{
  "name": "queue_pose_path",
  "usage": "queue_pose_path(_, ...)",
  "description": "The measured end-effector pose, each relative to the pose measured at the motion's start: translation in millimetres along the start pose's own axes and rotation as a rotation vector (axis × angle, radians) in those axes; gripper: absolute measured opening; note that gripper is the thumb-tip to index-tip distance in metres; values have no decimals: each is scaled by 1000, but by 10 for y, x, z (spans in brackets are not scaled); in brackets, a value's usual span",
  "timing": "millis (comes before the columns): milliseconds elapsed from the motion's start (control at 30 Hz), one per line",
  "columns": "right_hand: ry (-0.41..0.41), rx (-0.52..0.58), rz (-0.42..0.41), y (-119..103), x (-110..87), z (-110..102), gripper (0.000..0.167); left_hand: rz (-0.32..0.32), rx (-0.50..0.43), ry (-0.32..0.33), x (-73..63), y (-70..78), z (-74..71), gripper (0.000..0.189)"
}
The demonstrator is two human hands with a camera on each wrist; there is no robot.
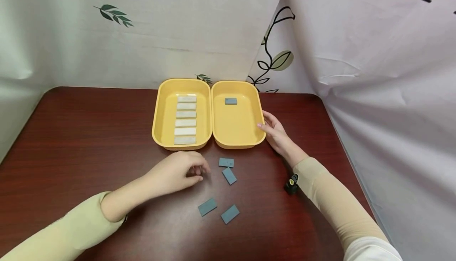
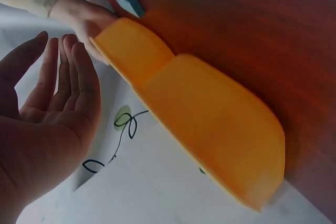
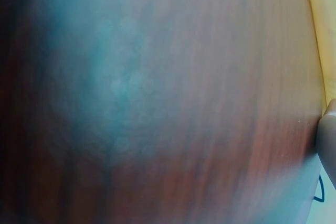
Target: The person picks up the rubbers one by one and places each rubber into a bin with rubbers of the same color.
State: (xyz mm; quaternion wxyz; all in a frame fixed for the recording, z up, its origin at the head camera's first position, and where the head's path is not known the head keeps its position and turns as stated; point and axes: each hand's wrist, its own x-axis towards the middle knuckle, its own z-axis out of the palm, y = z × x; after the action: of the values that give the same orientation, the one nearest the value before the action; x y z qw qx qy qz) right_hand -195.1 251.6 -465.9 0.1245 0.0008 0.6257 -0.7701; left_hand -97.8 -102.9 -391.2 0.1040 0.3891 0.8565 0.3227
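My right hand (image 1: pixel 276 134) grips the right rim of the right yellow tray (image 1: pixel 236 128), thumb over the edge and fingers along the outer wall. One small blue-grey rectangular tile (image 1: pixel 230 101) lies inside it near the back. Above the table, just in front of the left yellow tray (image 1: pixel 162 118), is my left hand (image 1: pixel 178 172), its fingers loosely bent and holding nothing. Several white tiles (image 1: pixel 185 114) form a column in that left tray. Nearest the left fingertips are two blue-grey tiles (image 1: pixel 226 162) on the table, and two more tiles (image 1: pixel 208 207) lie closer to me.
Both trays stand side by side near the back of the dark red wooden table (image 1: pixel 96 134). Behind them hangs a pale leaf-patterned cloth (image 1: pixel 160 27), which continues along the right side. A black wrist device (image 1: pixel 291 184) is at the right sleeve.
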Motion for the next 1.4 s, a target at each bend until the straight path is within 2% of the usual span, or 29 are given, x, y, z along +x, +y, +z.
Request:
queue_pose_path(300,6,-14,4,28,15,-12,65,9,-16,-78,-97,2,204,22)
queue_pose_path(667,8,-5,8,15,32,-5,67,-8,-75,-172,-125,-38,387,24)
queue_pose_path(833,7,-6,5,14,34,-2,66,-12,-63,-201,-128,-44,469,29)
queue_pose_path(1100,10,-6,8,15,31,-14,66,1,-9,-199,-118,-75,580,33)
queue_pose_path(1400,15,-16,8,12,29,-34,67,12,60,-208,-101,-47,625,38)
